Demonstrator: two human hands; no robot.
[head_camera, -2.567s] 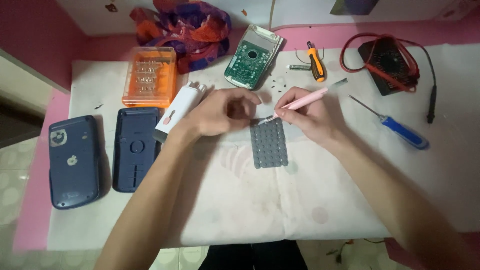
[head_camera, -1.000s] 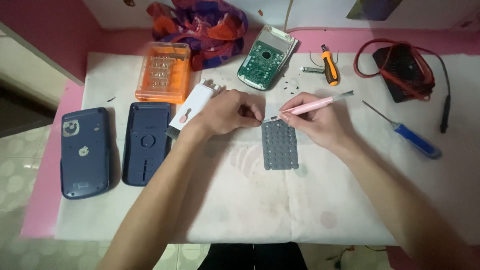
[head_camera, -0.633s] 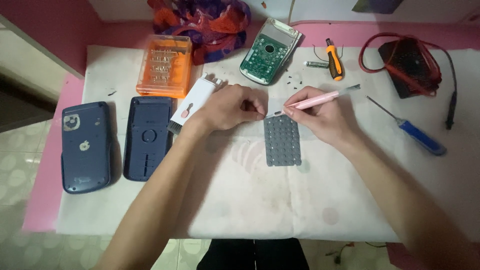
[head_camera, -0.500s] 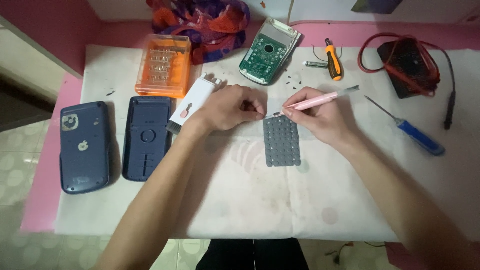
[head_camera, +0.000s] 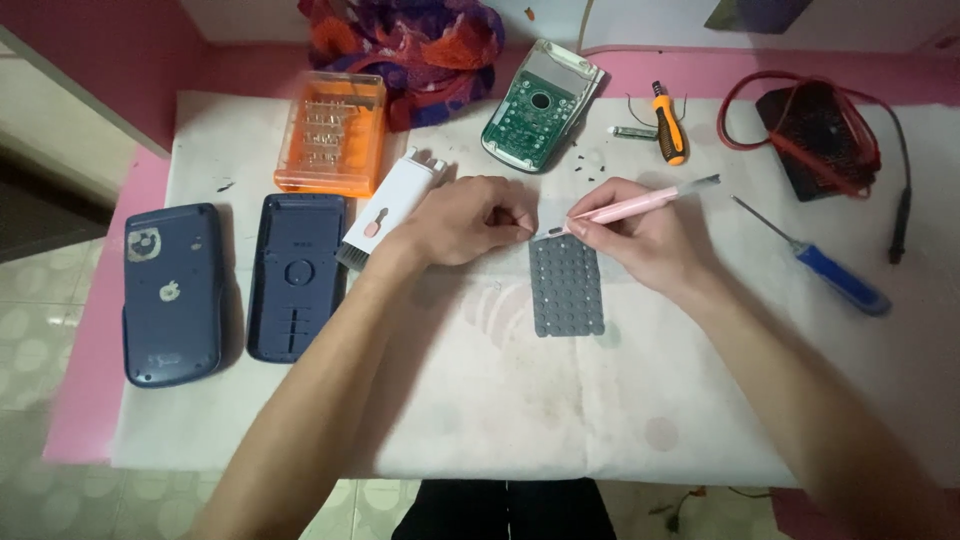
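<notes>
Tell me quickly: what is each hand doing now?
Left hand: closed, pinching the grey keypad mat.
Right hand: closed on the pink tool.

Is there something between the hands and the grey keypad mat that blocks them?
Nothing visible blocks them. The left hand and the right hand meet at the top edge of the grey mat, and the right hand holds a pink tool whose tip is at that edge.

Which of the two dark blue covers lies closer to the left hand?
The inner blue cover, with the round recess, beside the white brush tool; the other lies farther left.
</notes>
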